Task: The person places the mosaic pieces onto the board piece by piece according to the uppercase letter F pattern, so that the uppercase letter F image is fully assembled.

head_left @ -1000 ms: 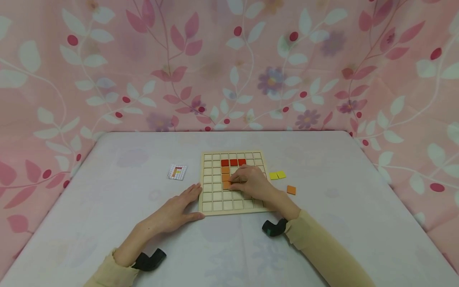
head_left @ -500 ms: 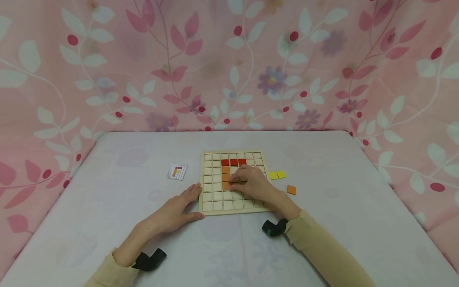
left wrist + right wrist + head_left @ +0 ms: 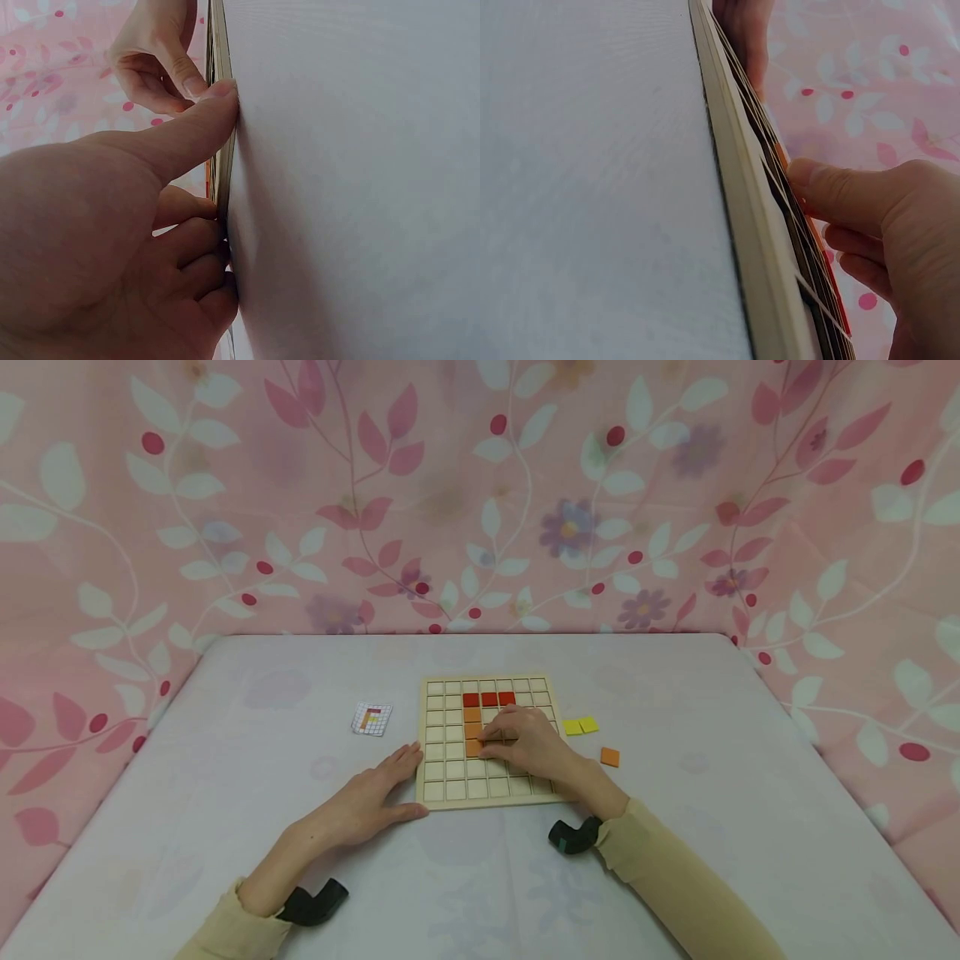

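A wooden grid board (image 3: 455, 790) lies flat, with three red tiles (image 3: 489, 699) in a row and an orange column (image 3: 472, 716) running down from the leftmost one. My right hand (image 3: 532, 743) is over the board, its thumb and index finger pinching an orange tile at the column's lower part; the fingers partly cover it. In the right wrist view, the thumb of this hand (image 3: 900, 217) meets the board's surface beside orange. Against the board's left edge and near corner rests my left hand (image 3: 352, 810), fingers extended; the left wrist view shows its thumb (image 3: 199, 124) touching the rim.
Two yellow tiles (image 3: 581, 726) and a loose orange tile (image 3: 610, 757) lie right of the board. A small card (image 3: 371, 719) with a coloured grid pattern is to its left. Black devices (image 3: 315, 903) are at both wrists. Floral cloth hangs behind the white-covered table (image 3: 262, 718).
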`<state>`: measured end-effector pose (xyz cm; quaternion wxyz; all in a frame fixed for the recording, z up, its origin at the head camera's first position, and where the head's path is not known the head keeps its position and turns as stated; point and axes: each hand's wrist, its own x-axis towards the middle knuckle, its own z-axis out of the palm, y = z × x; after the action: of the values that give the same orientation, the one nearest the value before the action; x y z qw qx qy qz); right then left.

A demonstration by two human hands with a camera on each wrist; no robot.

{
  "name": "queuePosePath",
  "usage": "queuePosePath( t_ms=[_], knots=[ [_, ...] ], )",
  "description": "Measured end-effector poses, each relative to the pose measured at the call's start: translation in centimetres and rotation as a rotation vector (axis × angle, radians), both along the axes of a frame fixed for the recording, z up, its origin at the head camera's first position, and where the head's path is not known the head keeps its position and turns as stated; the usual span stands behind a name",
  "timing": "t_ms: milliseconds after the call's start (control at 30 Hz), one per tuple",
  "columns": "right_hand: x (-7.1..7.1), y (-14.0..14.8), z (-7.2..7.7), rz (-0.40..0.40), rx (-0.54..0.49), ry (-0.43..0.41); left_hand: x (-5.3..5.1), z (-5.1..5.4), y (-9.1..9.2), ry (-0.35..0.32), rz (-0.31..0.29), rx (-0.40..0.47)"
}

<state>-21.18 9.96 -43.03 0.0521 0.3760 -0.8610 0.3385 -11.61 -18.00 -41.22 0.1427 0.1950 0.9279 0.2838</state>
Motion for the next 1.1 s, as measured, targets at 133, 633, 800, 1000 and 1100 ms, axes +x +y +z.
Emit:
queuePosePath(
  t_ms=[133, 633, 800, 1000, 1100],
  knots=[
    [-0.1, 0.6, 0.7, 0.007, -0.078, -0.007, 0.1, 0.1, 0.1, 0.004, -0.001, 0.010],
    [-0.8, 10.1, 2.4, -0.181, -0.096, -0.116, 0.1, 0.1, 0.1, -0.002, 0.006, 0.002],
    [-0.3, 13.6, 2.2, -0.242, -0.073, -0.108, 0.1, 0.1, 0.2, 0.004, 0.004, -0.005],
    [0.3, 16.7, 1.7, -0.298, -0.047, -0.128, 0.0, 0.1, 0.1, 0.001, 0.005, -0.007],
    [0.6, 17.6, 1.3, -0.303, -0.062, -0.130, 0.0, 0.1, 0.1, -0.002, 0.005, -0.005]
  ],
)
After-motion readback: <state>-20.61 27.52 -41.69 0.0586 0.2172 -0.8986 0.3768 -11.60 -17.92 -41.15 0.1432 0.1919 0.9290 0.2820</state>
